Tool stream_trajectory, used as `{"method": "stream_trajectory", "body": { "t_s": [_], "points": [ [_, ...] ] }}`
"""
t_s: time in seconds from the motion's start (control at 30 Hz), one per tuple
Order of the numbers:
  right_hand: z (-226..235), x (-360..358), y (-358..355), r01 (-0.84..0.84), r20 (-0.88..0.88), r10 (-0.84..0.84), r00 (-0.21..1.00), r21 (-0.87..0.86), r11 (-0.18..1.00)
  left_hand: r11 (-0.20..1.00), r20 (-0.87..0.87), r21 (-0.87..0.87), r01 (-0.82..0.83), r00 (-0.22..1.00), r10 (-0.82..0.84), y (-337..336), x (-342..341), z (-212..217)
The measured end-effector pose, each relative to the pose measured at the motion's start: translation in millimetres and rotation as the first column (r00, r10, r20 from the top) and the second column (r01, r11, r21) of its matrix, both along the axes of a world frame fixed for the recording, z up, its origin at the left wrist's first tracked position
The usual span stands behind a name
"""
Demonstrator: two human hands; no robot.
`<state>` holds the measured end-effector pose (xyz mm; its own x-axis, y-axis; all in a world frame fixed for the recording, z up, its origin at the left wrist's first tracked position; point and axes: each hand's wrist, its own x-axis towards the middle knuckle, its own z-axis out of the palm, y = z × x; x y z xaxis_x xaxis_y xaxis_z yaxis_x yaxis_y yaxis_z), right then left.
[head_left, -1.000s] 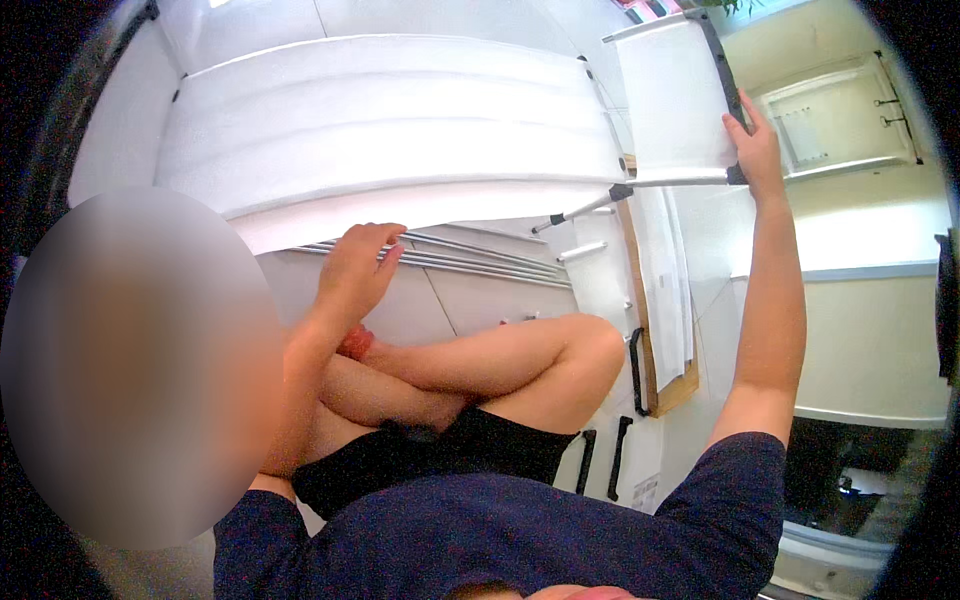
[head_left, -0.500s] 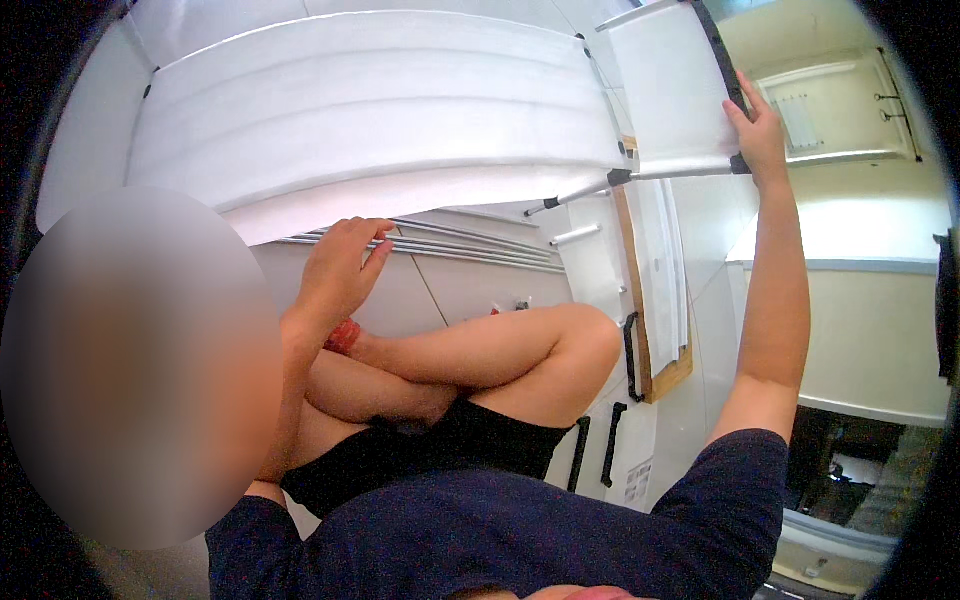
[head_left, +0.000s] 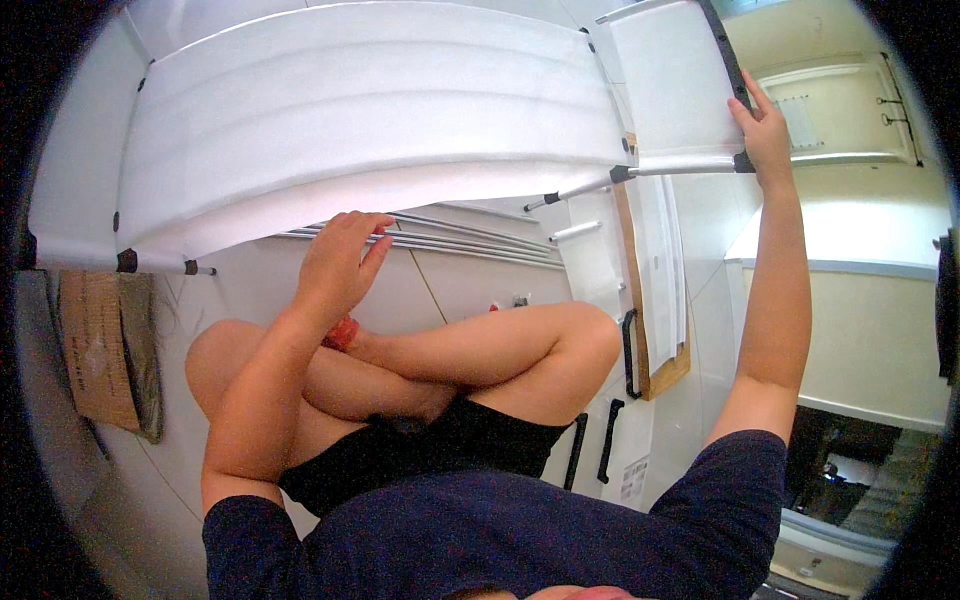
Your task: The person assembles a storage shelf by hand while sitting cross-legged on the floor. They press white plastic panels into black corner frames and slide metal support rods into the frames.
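A long white fabric panel (head_left: 370, 100) stretches over a metal-tube frame with black plastic joints, across the far side of my lap. At the right end, my right hand (head_left: 766, 140) is wrapped round a black end bar (head_left: 727, 50) beside a smaller white panel (head_left: 672, 90). My left hand (head_left: 342, 260) is just below the long panel's near edge, palm down, with thumb and fingers apart. It holds nothing that I can see. Several thin silver tubes (head_left: 470, 247) lie on the floor behind and beside it; whether its fingertips touch the fabric, I cannot tell.
Black handle-shaped pieces (head_left: 612, 440) lie right of my crossed legs. White folded sheets (head_left: 660, 270) rest on a brown cardboard piece (head_left: 668, 378). A brown cardboard box (head_left: 98, 350) sits at the left. A pale cabinet (head_left: 850, 330) stands on the right.
The panel's left end has shifted slightly left and up. Both hands keep nearly the same places, the right one still on the black bar.
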<state>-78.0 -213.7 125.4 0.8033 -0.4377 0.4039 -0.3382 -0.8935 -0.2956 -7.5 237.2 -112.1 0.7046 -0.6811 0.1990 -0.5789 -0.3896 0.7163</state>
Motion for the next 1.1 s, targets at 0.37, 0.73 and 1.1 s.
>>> {"method": "stream_trajectory", "body": {
  "t_s": [0.37,0.73,1.1],
  "points": [
    [1,-5,-9,0.011,-0.023,-0.01,1.0,0.041,0.999,1.0,-0.036,0.013,0.006,0.999,-0.005,0,0,2],
    [9,19,10,0.033,-0.156,-0.047,0.987,-0.087,0.996,1.0,-0.029,0.019,0.008,1.0,-0.008,2,3,-1],
    [36,-9,-16,0.049,0.068,-0.055,0.996,0.083,0.995,1.0,-0.06,0.03,0.001,0.998,0.001,1,2,-7]
  ]
}}
